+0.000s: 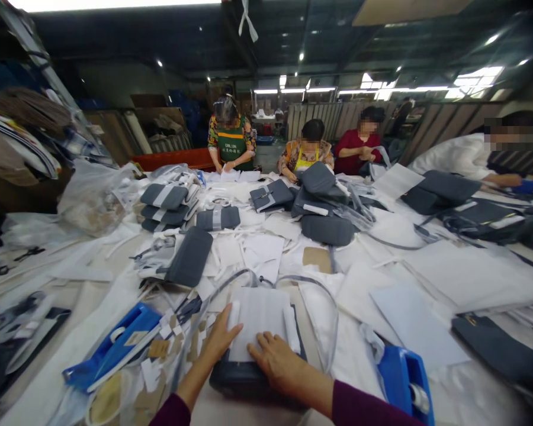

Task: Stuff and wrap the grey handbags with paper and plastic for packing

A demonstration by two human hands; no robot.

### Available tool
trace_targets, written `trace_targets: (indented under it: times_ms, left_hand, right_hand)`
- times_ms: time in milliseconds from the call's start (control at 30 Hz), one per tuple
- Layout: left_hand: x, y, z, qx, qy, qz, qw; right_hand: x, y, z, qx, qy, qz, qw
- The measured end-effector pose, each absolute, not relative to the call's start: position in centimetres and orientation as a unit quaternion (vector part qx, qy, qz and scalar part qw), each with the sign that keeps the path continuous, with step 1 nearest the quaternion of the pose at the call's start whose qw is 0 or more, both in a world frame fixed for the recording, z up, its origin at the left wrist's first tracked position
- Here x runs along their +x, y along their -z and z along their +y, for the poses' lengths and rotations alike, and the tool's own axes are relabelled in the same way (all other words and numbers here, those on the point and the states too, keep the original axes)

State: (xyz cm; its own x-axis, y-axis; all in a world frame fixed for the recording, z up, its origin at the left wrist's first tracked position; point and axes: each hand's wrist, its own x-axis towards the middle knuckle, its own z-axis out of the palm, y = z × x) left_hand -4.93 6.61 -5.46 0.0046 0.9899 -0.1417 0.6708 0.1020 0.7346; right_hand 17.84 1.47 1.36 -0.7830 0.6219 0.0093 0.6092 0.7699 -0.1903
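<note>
A dark blue-grey handbag [235,378] lies flat on the table in front of me. A white sheet of packing material [260,313] covers its upper face, with a white padded roll [291,328] along the right side and a slimmer one at the left. The bag's strap [331,290], wrapped in clear film, loops out beyond the far edge. My left hand [220,340] rests at the sheet's left edge, thumb apart from the fingers. Flat on the lower right of the sheet lies my right hand [278,361], fingers spread. Neither hand grips anything visible.
Blue tape dispensers [124,337] flank the bag, the right dispenser [404,378] close to my forearm. Paper scraps [160,349] lie left. Stacked wrapped bags [164,204] and a heap of bags [324,207] stand farther back. Several co-workers [231,142] work across the table.
</note>
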Motion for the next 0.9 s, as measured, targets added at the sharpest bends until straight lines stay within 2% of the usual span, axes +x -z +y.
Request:
trace_targets:
  times_ms: [167,400,600,900]
  left_hand:
    - [-4.8,5.3,5.9,0.654,-0.259,0.645,0.298]
    - [-3.8,4.3,4.9,0.668,-0.255,0.639,0.284]
    - [-3.2,4.4,4.1,0.674,-0.243,0.633,0.293]
    - [-2.7,3.0,3.9,0.721,-0.221,0.609,0.247]
  right_hand:
    - [17.2,-1.9,2.1,-0.292,-0.028,-0.956,0.019]
    - [16.9,-0.8,2.8,-0.314,-0.093,-0.945,-0.007]
    - [17.9,-0.6,2.4,-0.337,-0.129,-0.933,-0.002]
    - [18.0,0.7,1.9,-0.386,-0.183,-0.904,0.033]
